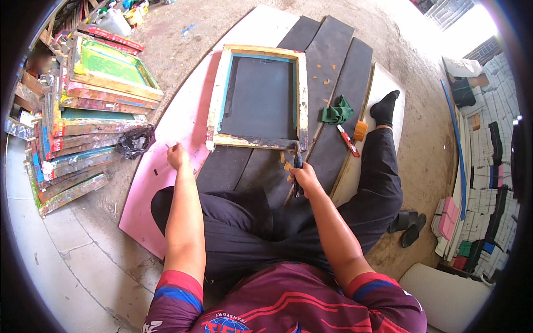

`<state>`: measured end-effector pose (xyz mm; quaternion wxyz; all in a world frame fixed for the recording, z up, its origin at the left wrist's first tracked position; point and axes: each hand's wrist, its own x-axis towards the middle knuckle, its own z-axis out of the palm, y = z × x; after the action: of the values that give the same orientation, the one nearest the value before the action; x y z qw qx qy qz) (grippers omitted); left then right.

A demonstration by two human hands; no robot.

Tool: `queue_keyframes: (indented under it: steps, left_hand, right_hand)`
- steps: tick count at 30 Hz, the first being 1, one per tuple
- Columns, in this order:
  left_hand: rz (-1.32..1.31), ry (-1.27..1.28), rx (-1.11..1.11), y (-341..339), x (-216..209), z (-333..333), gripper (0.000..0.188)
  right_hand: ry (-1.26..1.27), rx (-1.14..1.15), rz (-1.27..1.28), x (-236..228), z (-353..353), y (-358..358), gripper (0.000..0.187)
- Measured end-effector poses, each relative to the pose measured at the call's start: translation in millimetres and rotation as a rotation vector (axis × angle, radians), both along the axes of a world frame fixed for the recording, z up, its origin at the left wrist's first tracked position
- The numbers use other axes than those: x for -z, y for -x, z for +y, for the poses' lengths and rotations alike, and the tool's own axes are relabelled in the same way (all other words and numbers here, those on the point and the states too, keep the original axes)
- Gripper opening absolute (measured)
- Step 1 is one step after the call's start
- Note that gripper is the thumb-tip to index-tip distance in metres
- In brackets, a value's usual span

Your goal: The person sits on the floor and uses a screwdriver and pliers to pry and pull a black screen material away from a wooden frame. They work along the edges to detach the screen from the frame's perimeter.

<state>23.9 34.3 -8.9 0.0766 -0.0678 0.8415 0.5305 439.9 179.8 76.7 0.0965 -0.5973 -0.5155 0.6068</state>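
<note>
One wooden frame, probably stiff, its mesh delicate: I'd hold the rails; right hand clasps dark tool, left hand curled, contents unclear

Spotting a jug upper left, a bag mid-left; now over to sandals lower right, a pole above!

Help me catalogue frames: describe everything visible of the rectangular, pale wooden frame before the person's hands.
The rectangular, pale wooden frame surrounds a dark panel. Its stained rails are blackened nearest the person; turquoise lines most inner edges. It lies flat across long dark strips, left side over a pink board. A black tool in the right hand meets or nearly meets it.
</note>
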Motion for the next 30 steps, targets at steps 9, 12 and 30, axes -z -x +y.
queue_keyframes:
  steps: [9, 12, 30]
  left_hand:
    - [-0.328, -0.442, 0.163, -11.9, -5.8, -1.8, 0.048]
    - [-0.496, -0.632, 0.129, -44.5, -48.7, 5.3, 0.051]
    - [-0.479, -0.421, 0.546, -131.9, -91.7, 20.6, 0.020]
  right_hand:
    - [0.147, 0.109, -0.033, -5.1, -1.3, 3.6, 0.025]
    - [0.189, 0.123, -0.022, -0.9, -1.6, 2.9, 0.023]
    - [0.477, 0.177, 0.444, 21.3, -0.9, -20.6, 0.021]
